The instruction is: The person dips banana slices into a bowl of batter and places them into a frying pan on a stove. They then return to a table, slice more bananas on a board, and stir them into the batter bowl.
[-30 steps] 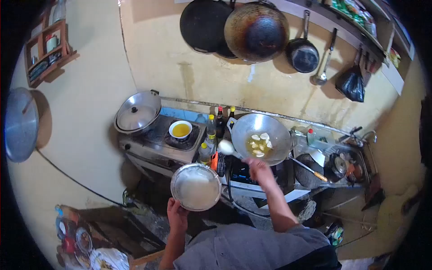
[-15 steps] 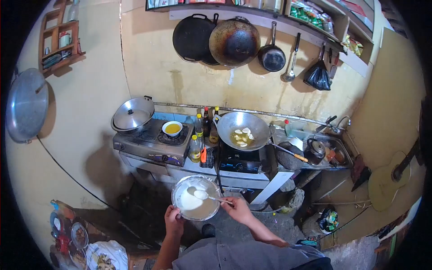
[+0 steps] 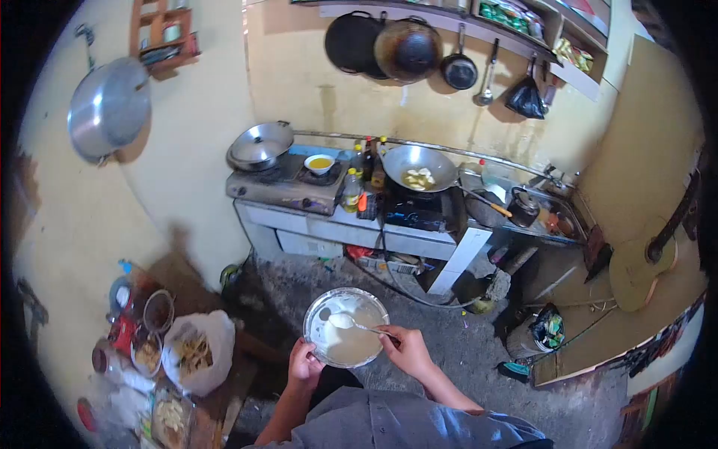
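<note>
My left hand [image 3: 304, 364] grips the near left rim of a round metal bowl [image 3: 379, 303] with pale, runny batter [image 3: 351, 346] in it. Between the fingers of my right hand [image 3: 406, 352] is the handle of a metal spoon [image 3: 342, 320], its head over the batter and coated white. The bowl is held in the air above the floor, in front of my body. Farther off, a wok [image 3: 430, 159] with pale food pieces [image 3: 418, 179] in yellowish oil sits on a black electric cooker [image 3: 419, 214].
On the counter's left, a gas stove [image 3: 284, 191] bears a lidded pan [image 3: 258, 147] and a white bowl of yellow liquid [image 3: 320, 164]. Oil bottles [image 3: 351, 191] stand beside it. A kettle [image 3: 523, 206] is by the sink. At lower left lies a white bag of food [image 3: 217, 352].
My view has turned left and down, showing more floor and the food at lower left. The bowl now appears farther from the counter. Both hands keep their hold.
</note>
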The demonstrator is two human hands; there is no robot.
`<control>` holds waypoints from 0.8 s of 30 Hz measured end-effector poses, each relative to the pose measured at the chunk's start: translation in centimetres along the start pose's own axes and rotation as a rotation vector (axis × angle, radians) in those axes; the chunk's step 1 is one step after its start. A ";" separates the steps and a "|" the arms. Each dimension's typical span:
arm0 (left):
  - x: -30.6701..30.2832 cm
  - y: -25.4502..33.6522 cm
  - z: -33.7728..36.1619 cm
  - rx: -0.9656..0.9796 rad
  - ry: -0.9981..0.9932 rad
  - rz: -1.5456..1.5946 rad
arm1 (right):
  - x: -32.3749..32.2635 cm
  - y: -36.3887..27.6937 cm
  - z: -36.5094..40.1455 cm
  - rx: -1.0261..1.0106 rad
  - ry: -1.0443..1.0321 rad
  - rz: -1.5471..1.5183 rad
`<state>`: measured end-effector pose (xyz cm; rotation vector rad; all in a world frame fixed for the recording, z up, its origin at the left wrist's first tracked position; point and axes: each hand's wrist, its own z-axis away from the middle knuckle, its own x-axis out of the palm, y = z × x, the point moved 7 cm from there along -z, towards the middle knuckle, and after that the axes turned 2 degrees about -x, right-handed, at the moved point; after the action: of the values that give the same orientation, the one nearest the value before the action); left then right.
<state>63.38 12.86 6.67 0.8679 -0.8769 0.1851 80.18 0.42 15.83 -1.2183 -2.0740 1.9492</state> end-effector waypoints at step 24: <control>-42.1 19.7 32.1 0.328 0.747 0.209 | 47.2 -16.6 13.6 0.521 -0.955 -0.687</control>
<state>7.63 10.37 -2.04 0.9101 -0.2303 0.7976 32.18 17.12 5.36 0.5765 -1.6136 2.5922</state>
